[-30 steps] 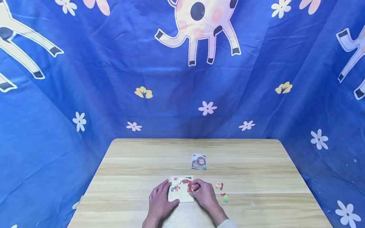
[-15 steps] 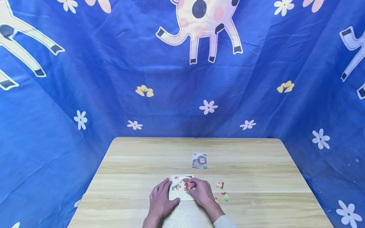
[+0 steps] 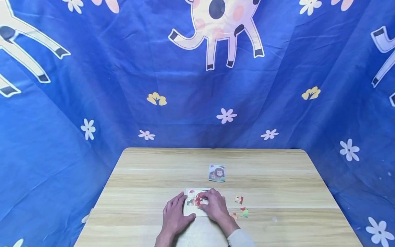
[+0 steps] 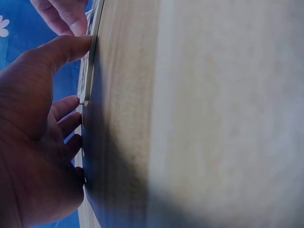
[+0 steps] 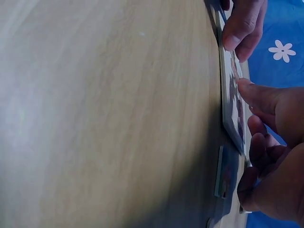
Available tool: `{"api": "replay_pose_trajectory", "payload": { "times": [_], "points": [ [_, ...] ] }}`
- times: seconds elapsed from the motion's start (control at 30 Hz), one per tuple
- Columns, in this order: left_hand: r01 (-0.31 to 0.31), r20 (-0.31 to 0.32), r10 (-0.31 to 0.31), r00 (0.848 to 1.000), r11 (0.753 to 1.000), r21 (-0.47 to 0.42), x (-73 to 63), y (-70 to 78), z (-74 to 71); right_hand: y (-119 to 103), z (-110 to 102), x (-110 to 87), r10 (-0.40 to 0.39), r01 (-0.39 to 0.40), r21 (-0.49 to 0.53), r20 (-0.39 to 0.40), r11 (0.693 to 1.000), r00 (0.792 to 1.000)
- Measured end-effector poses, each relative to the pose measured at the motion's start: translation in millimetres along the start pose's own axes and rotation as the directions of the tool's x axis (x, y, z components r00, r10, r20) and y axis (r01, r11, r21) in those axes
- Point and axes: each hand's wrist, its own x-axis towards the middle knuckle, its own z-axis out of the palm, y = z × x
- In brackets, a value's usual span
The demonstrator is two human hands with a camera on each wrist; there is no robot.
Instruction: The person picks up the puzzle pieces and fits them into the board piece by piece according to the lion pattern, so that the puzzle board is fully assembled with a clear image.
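A pale square puzzle board (image 3: 197,212) lies flat on the table, with several picture pieces in its upper part. My left hand (image 3: 176,214) rests at its left side. In the left wrist view the thumb of that hand touches the rim of the board (image 4: 91,66), and the other fingers are spread beside it. With thumb and fingertips my right hand (image 3: 217,207) pinches a reddish-brown puzzle piece (image 3: 198,201) over the middle of the board, partly hiding it. From the right wrist view, the right thumb meets the board's upper face; whether the piece is seated, I cannot tell.
Loose puzzle pieces lie right of my right hand: a yellow and brown one (image 3: 238,199), a green and red one (image 3: 244,213) and an orange one (image 3: 234,216). A lion picture card (image 3: 217,173) lies behind the board. A blue patterned cloth (image 3: 185,120) hangs beyond the table.
My right hand has shifted left over the board with the reddish-brown puzzle piece, from the right edge toward the middle. The left hand keeps its place at the board's side.
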Motion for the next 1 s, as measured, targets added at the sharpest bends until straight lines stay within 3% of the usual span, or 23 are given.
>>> {"api": "replay_pose_trajectory", "payload": {
  "times": [0.53, 0.77, 1.0],
  "points": [
    [-0.003, 0.003, 0.003, 1.000, 1.000, -0.001, 0.6, -1.0, 0.0, -4.2, -0.8, 1.8, -0.012, 0.015, -0.098, 0.034, 0.995, 0.999],
    [-0.008, 0.000, 0.008, 1.000, 1.000, -0.009, 0.7, -0.7, -0.1, -4.0, 1.7, 2.4, -0.031, 0.032, -0.145, 0.006, 0.989, 0.999],
    [-0.007, -0.004, 0.007, 1.000, 1.000, -0.009, 0.7, -1.8, 1.0, -4.7, 4.9, 2.1, -0.067, 0.061, -0.122, -0.046, 0.991, 0.997]
  ]
}}
